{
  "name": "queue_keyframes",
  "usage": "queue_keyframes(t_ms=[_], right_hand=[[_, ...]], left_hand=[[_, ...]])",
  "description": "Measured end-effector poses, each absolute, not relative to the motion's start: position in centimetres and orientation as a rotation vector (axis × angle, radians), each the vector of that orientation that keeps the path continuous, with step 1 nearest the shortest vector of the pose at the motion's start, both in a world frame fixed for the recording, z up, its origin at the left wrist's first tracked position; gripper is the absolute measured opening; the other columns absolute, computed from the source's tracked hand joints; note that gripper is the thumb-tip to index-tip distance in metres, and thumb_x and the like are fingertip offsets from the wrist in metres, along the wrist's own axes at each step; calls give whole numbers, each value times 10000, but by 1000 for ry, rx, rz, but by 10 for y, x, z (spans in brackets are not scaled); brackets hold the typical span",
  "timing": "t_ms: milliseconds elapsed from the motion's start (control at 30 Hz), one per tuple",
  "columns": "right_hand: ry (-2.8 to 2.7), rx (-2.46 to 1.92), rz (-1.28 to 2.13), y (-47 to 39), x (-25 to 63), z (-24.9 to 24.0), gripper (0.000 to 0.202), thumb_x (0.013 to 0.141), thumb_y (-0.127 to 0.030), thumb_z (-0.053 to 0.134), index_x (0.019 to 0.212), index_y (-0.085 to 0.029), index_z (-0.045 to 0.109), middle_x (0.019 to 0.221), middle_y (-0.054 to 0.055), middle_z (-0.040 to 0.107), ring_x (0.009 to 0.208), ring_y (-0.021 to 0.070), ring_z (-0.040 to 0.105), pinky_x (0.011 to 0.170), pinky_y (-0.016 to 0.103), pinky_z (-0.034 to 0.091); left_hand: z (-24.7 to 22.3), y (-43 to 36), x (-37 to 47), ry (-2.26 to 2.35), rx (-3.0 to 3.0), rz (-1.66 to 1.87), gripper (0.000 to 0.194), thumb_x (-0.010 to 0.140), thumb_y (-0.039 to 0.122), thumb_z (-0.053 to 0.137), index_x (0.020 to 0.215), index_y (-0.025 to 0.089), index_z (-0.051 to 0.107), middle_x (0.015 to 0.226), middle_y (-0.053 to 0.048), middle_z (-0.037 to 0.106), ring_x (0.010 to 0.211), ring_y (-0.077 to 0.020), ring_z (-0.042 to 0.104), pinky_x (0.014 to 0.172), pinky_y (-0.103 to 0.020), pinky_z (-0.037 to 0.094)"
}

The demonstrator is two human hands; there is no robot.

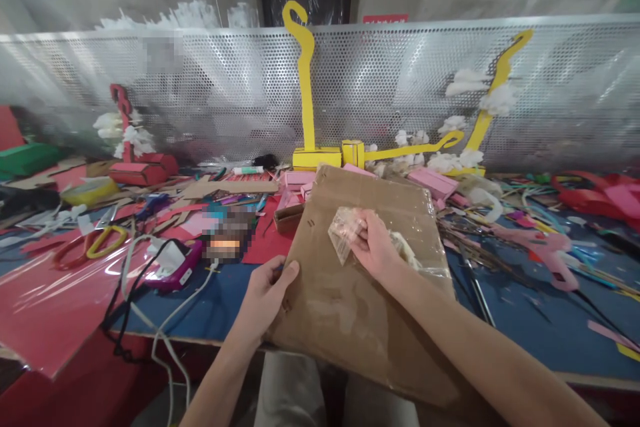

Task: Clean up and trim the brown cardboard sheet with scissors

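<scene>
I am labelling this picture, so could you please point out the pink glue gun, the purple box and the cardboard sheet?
Pink glue gun (555, 245): head view, on its body.
Purple box (174, 279): head view, on its near side.
Cardboard sheet (345, 317): head view, bare lower middle.

Brown cardboard (345, 320) — matt, taped glossy; 1 metal panel (240, 93) — perforated, shiny.

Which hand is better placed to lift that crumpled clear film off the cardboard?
Probably the right hand: its fingers pinch the film over the cardboard, while the left hand holds the cardboard's left edge.
</scene>
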State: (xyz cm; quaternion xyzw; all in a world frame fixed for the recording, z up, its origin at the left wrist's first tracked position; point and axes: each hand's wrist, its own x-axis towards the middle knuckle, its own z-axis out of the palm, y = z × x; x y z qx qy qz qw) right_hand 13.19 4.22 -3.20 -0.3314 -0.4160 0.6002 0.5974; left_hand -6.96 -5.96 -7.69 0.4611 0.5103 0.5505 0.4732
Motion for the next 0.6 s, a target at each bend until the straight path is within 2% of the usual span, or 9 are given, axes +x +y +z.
queue_keyframes(t_ms=[133, 233, 367, 500, 567, 600], right_hand=[[-862, -725, 1340, 45, 150, -23, 493, 776, -387, 656, 637, -254, 202, 493, -121, 217, 399, 74, 135, 442, 243, 446], [-770, -631, 1274, 48, 170, -13, 531, 803, -335, 636, 620, -238, 148, 449, -120, 194, 388, 76, 129, 520, 244, 503], [-642, -422, 1116, 55, 209, 8, 497, 787, -177, 625, 573, -230, 179, 410, -126, 218, 366, 60, 156, 522, 211, 481], [-612, -318, 944, 62, 245, 28, 451, 873, -195, 494, 559, -226, 172, 406, -117, 151, 364, 68, 110, 528, 181, 465], [-622, -313, 888, 67, 250, 31, 470, 892, -234, 521, 547, -233, 202, 413, -123, 174, 357, 68, 125, 515, 195, 467], [-666, -349, 865, 70, 250, 31, 476, 888, -265, 571, 544, -236, 243, 423, -124, 222, 356, 64, 176, 511, 202, 468]], left_hand=[[-76, -63, -70, 1257, 1120, 1309, 466, 753, 628, 754, 850, 176, 701, 672, -21, 696, 599, -186, 646, 571, -275, 515], [-77, -65, -70, 1186, 1082, 1310, 439, 788, 595, 748, 903, 176, 686, 736, -27, 718, 638, -184, 667, 616, -282, 532], [-80, -67, -71, 1193, 1086, 1353, 412, 822, 568, 738, 899, 170, 663, 722, -14, 701, 639, -166, 656, 613, -256, 517], [-81, -68, -74, 1291, 1107, 1410, 456, 796, 617, 733, 862, 171, 666, 708, -9, 701, 615, -164, 642, 580, -246, 499], [-82, -69, -74, 1297, 1103, 1408, 462, 796, 627, 724, 890, 177, 676, 703, -5, 703, 615, -172, 645, 583, -254, 503], [-82, -69, -75, 1308, 1105, 1414, 459, 801, 625, 719, 899, 179, 678, 697, -1, 699, 616, -173, 644, 585, -254, 502]])
